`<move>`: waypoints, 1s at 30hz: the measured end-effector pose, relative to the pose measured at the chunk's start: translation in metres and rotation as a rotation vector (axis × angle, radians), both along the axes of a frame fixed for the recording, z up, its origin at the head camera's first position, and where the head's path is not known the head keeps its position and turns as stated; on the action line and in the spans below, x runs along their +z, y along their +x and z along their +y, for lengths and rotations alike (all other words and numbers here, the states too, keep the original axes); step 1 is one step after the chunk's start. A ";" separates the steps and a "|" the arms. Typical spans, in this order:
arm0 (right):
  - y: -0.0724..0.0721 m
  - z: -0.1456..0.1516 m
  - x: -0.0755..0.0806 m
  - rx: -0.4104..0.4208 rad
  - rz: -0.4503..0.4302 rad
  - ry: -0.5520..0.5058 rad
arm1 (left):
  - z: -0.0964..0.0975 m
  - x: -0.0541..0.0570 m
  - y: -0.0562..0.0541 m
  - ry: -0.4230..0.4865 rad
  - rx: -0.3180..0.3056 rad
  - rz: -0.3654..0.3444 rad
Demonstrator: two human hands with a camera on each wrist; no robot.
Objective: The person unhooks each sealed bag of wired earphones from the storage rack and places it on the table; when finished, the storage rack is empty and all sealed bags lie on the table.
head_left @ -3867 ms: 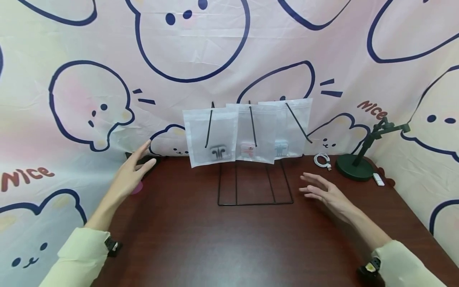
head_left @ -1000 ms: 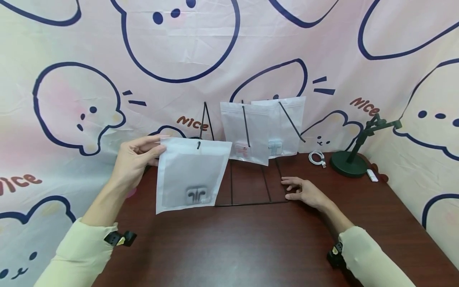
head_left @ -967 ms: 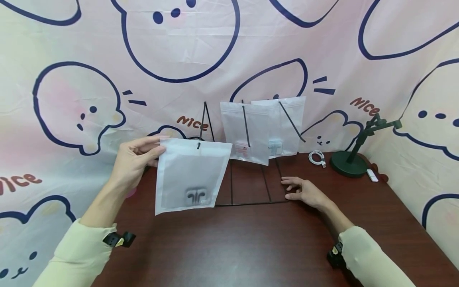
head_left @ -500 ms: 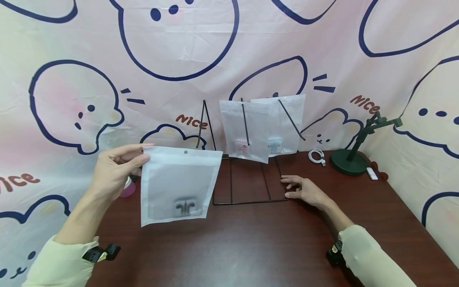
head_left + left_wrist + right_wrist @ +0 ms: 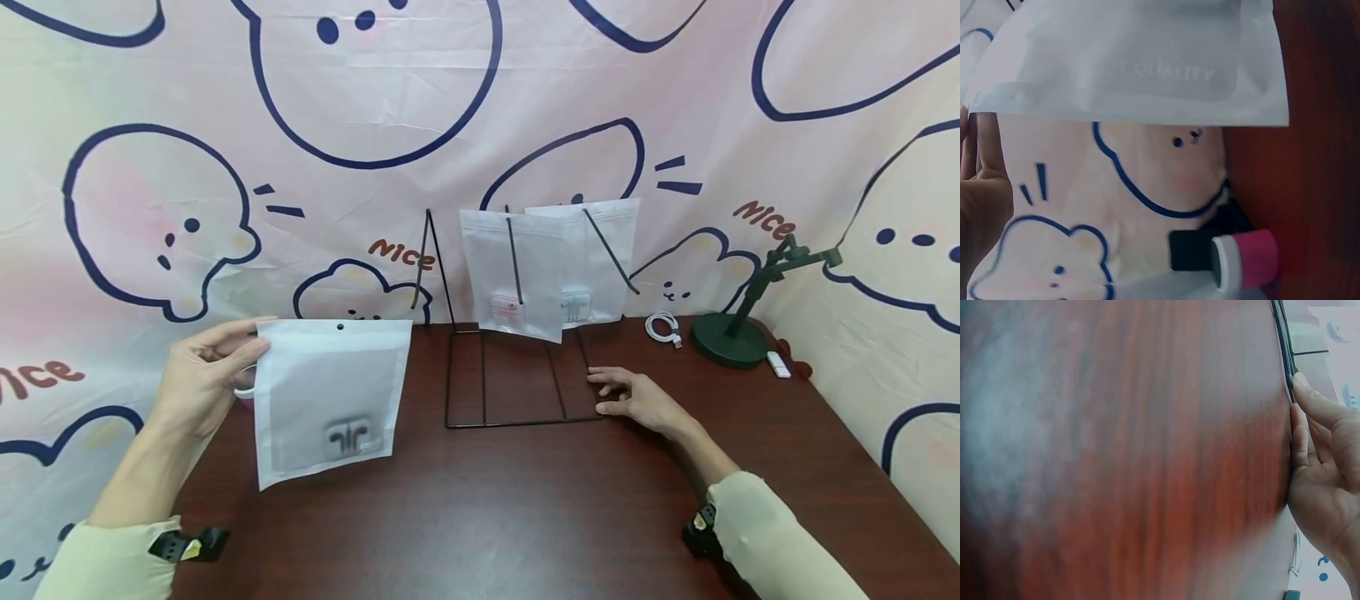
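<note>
My left hand [image 5: 206, 379] pinches the top left corner of a white frosted zip bag [image 5: 330, 367] and holds it up over the left of the table. Through the bag a dark pair of earphones [image 5: 351, 435] shows; a hang hole sits near its top. In the left wrist view the bag's back [image 5: 1147, 62] bears faint lettering. My right hand [image 5: 637, 400] holds the front right corner of a black wire rack [image 5: 525, 424], thumb and fingertips at the wire. Two similar bags still hang on its hooks, one with pinkish contents [image 5: 506, 308], the other bluish [image 5: 575, 305].
The rack's left hook [image 5: 420, 267] is bare. Behind the rack, to the right, lie a coiled white cable [image 5: 663, 327], a dark green stand [image 5: 731, 337] and a small white stick [image 5: 778, 365]. A pink and white round container [image 5: 1254, 261] stands at the left, beside a black object [image 5: 1191, 250].
My left hand has drawn the earphone bag off the left hook, then carried it left and lower. My right hand has come to the rack's corner and stays there.
</note>
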State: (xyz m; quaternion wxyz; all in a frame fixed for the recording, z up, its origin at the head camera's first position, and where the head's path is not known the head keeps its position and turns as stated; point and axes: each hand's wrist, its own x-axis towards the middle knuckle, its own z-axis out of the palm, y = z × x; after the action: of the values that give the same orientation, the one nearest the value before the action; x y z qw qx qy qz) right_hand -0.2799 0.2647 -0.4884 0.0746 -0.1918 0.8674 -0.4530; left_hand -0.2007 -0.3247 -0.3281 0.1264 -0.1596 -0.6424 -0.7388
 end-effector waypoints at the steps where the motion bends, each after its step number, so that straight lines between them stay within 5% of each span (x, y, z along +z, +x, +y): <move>1: 0.000 0.000 -0.001 0.001 0.000 -0.003 | -0.003 -0.003 -0.002 0.002 -0.007 -0.018; 20: -0.004 0.000 -0.004 -0.016 0.018 0.046 | -0.050 -0.048 -0.048 -0.052 0.159 -0.321; 30: -0.005 0.003 -0.006 -0.016 0.012 0.043 | -0.051 -0.076 -0.075 -0.110 0.103 -0.420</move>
State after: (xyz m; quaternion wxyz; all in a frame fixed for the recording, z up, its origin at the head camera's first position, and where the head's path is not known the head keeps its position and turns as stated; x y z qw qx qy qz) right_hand -0.2849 0.2676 -0.4944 0.0696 -0.1860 0.8789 -0.4338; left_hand -0.2762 -0.3758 -0.4043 0.0186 0.0243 -0.7013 -0.7122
